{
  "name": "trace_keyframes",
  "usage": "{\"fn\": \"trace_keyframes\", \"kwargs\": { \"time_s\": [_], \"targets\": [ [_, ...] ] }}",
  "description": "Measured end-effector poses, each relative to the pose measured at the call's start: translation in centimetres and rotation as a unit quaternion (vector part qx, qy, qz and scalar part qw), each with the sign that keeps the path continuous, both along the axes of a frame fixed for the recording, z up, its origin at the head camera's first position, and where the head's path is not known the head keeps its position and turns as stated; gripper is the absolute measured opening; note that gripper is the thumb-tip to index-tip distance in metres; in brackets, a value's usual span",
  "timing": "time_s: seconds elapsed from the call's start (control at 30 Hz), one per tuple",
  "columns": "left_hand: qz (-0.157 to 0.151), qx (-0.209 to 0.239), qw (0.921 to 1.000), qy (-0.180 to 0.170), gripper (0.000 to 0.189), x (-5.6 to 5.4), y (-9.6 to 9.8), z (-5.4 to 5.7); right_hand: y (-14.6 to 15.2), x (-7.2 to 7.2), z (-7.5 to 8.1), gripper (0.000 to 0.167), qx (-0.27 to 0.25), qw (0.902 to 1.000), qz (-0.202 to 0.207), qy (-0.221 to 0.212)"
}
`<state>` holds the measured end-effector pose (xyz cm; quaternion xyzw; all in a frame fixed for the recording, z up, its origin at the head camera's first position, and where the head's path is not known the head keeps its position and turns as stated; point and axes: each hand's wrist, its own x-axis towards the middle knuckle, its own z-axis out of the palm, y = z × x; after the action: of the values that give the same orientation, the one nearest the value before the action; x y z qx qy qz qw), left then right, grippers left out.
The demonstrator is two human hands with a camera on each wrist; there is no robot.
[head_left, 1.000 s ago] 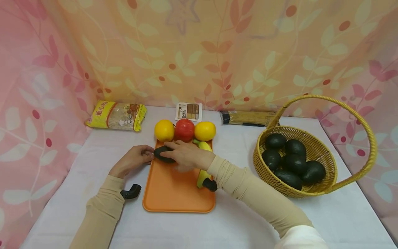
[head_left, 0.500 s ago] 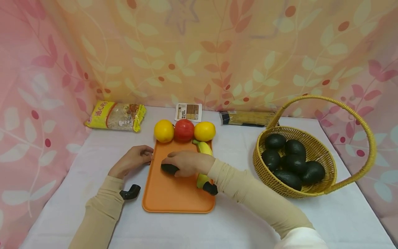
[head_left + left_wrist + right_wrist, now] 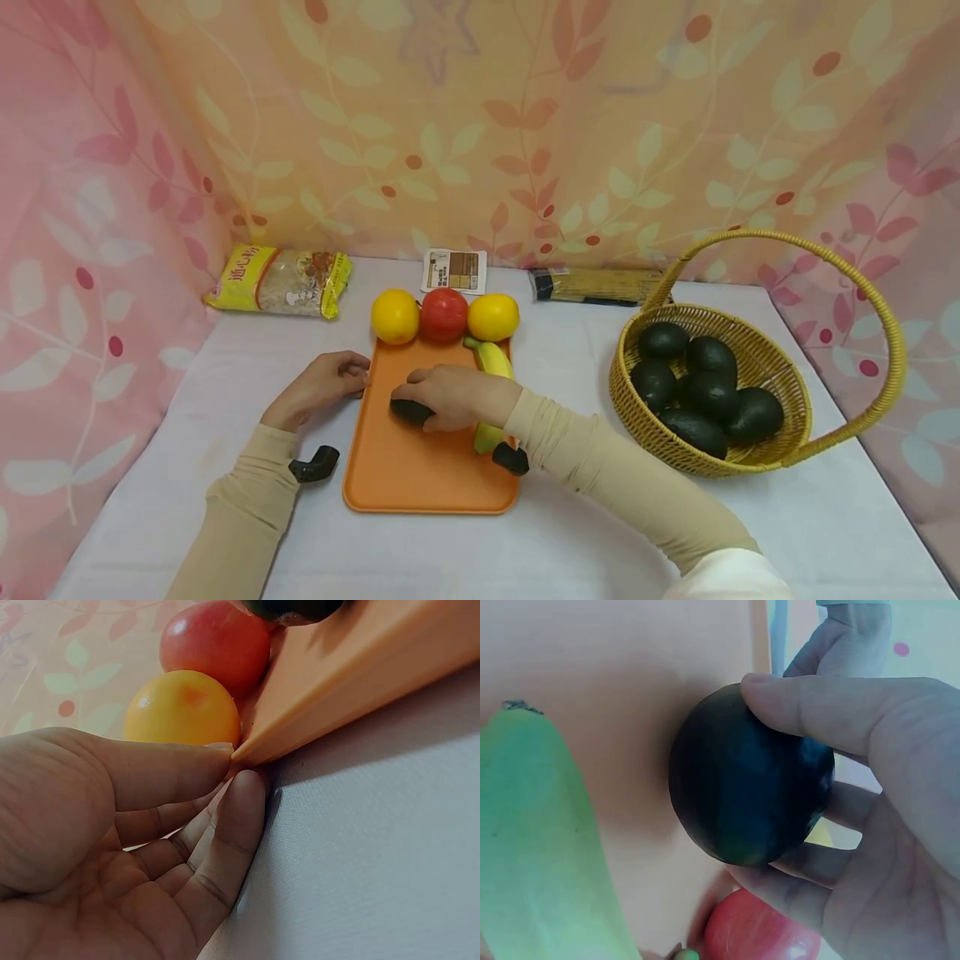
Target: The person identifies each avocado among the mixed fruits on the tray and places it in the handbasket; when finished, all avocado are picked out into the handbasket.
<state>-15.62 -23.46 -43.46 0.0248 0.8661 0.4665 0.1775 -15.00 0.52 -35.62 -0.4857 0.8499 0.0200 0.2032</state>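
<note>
My right hand (image 3: 457, 396) grips a dark avocado (image 3: 739, 776) low over the middle of the orange tray (image 3: 420, 483), thumb on one side and fingers curled round the other. At the tray's left edge, my left hand (image 3: 318, 385) pinches the rim between thumb and fingertips (image 3: 244, 791). A banana (image 3: 493, 360) lies along the tray's right side, partly hidden by the right forearm. Across the tray's far end sit a yellow fruit (image 3: 395, 317), a red apple-like fruit (image 3: 444, 314) and another yellow fruit (image 3: 493, 317) in a row.
On the right stands a wicker basket (image 3: 622, 375) with a tall handle, holding several avocados (image 3: 708, 394). Along the back lie a yellow food bag (image 3: 281, 280), a small white packet (image 3: 454, 271) and a long pack of noodle-like sticks (image 3: 596, 285). Floral curtains surround the white table (image 3: 570, 533).
My right hand has carried the avocado from the tray's upper left toward its middle, nearer to me. The left hand has stayed at the tray's edge.
</note>
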Motion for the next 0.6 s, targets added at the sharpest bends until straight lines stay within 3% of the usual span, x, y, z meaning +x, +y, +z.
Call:
{"fn": "trace_keyframes", "kwargs": {
  "time_s": [0.13,0.3,0.43,0.6],
  "targets": [
    [-0.001,0.001,1.0,-0.005,0.036,0.0,0.0,-0.1,0.8,0.0,-0.2,0.056,-0.028,0.9995,0.005,0.01],
    [0.001,0.001,1.0,-0.002,0.035,0.0,0.1,-0.2,2.6,0.1,0.4,0.051,-0.104,0.9942,-0.026,0.011],
    [0.003,0.0,1.0,0.002,0.034,0.0,0.1,-0.1,4.6,0.2,1.6,0.051,-0.171,0.9831,-0.06,0.026],
    [0.001,0.002,1.0,0.004,0.035,0.0,-0.1,-0.2,7.9,0.5,2.9,0.049,-0.244,0.9613,-0.11,0.066]
  ]
}}
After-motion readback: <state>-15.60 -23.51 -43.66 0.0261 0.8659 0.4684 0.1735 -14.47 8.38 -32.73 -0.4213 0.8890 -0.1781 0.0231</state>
